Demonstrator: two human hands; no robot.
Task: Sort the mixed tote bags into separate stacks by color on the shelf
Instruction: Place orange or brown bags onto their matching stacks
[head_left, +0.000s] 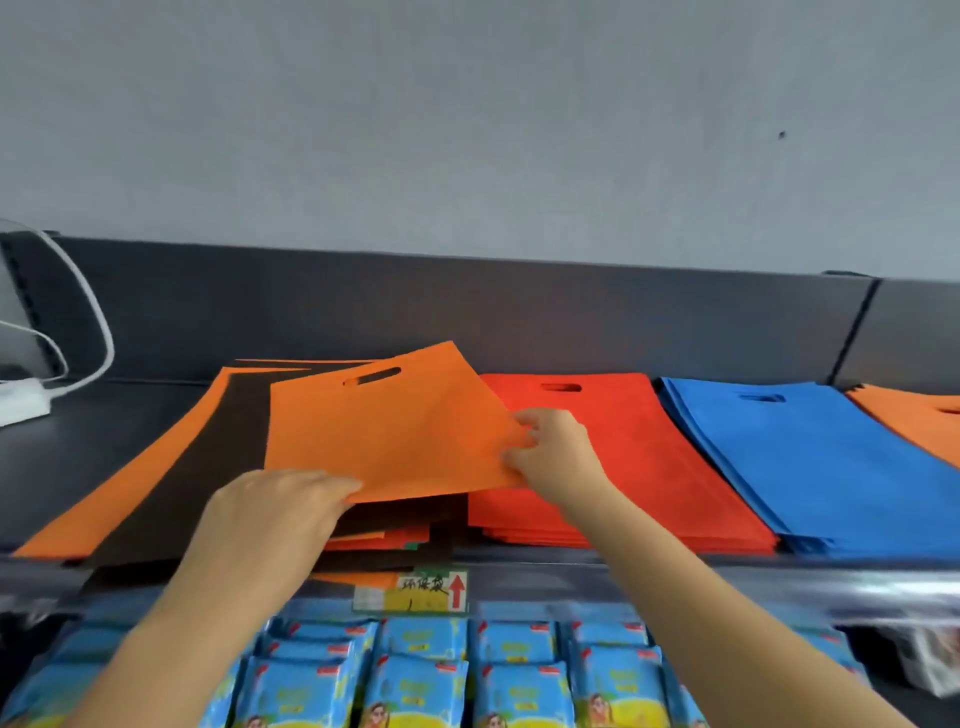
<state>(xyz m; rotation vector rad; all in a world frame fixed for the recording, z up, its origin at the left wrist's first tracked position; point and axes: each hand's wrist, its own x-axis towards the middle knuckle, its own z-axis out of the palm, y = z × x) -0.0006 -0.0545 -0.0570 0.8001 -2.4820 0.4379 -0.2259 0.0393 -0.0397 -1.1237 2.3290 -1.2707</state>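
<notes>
Right hand (550, 447) pinches the rt edge of one orange bag (384, 436), thumb and fingers curled onto the fabric. Left hand (280, 514) holds the same bag at its lower-left edge, fingers laid over the top and bent; thumb hidden, prob. underneath. Bag is lifted and tilted, handle slot toward the back wall, hanging over the mixed pile (208, 467) and overlapping the near-left corner of the red stack (639, 467).

Mixed pile sits left-centre on the shelf (78, 452): black on top where it shows, a long orange edge down its left side, bits of orange, red and green peeking out at the front.

Red stack just rt of the pile, flat, squared up. Blue stack (831, 457) next to it, touching or nearly so. Second orange stack (914, 421) at far rt, cut off by the frame.

White cable (93, 322) and white block (21, 400) at far left of the shelf. Label w/ red arrow (415, 592) on the shelf front; blue packets (415, 670) in rows below.
</notes>
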